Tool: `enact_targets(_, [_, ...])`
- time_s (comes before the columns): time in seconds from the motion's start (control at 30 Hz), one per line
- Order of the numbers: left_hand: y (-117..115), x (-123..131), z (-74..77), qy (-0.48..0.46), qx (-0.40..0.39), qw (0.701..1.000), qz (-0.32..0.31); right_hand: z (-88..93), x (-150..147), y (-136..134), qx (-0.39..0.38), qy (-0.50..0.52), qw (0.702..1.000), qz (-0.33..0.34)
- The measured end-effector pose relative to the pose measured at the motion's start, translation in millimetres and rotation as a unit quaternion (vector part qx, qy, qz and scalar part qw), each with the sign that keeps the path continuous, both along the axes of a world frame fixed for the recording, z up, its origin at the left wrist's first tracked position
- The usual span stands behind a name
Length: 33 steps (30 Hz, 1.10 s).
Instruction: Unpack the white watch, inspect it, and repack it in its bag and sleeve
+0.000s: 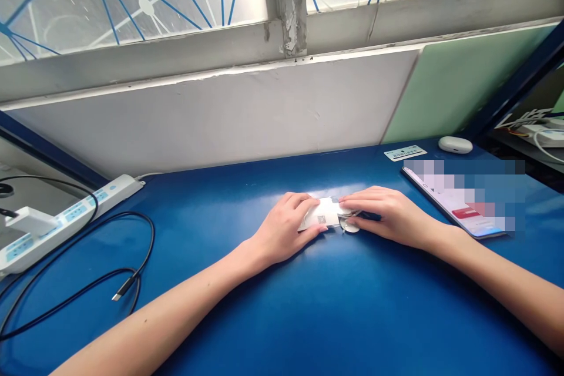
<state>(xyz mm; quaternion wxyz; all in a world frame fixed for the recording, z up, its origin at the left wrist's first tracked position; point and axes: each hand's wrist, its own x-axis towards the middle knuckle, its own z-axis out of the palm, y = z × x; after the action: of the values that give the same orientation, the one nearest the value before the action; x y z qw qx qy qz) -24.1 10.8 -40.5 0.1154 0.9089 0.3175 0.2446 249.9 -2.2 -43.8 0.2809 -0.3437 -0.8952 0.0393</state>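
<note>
My left hand (pixel 282 228) is closed around the left end of a small white packet (pixel 325 210) with a QR code printed on it. Clear plastic seems to edge the packet's right end. There my right hand (pixel 390 214) pinches one or more small, round, pale discs (pixel 349 225) between thumb and fingers. Fingers partly hide the discs, so I cannot tell exactly what they are or whether they lie inside the plastic. Both hands rest low at the blue table (pixel 335 305), close together.
On the left lie a white power strip (pixel 73 217) with a plugged-in charger (pixel 33 222) and a looped black cable (pixel 152 235). To the right are a phone (pixel 458 200), a white card (pixel 405 153) and a white earbud case (pixel 455 144). A pale panel (pixel 220 117) bounds the back.
</note>
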Motion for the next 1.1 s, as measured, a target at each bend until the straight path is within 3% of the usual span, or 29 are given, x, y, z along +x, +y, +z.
enact_targets(0.33, [-1.6, 0.8, -0.2, 0.004, -0.024, 1.0, -0.015, 20.8, 18.4, 4.4, -0.027, -0.057, 0.998, 0.01])
enact_targets(0.6, [-1.1, 0.7, -0.3, 0.011, -0.008, 1.0, -0.02, 9.5, -2.1, -6.8, -0.052, -0.046, 0.997, 0.032])
enact_targets(0.87, [-2.2, 1.0, 1.2, 0.018, -0.012, 1.0, -0.013, 8.2, 5.3, -4.3, -0.017, -0.058, 0.998, -0.01])
enact_targets(1.1, [-1.7, 0.9, -1.4, -0.003, 0.022, 1.0, -0.022, 7.5, -9.6, -15.5, -0.083, -0.042, 0.996, 0.012])
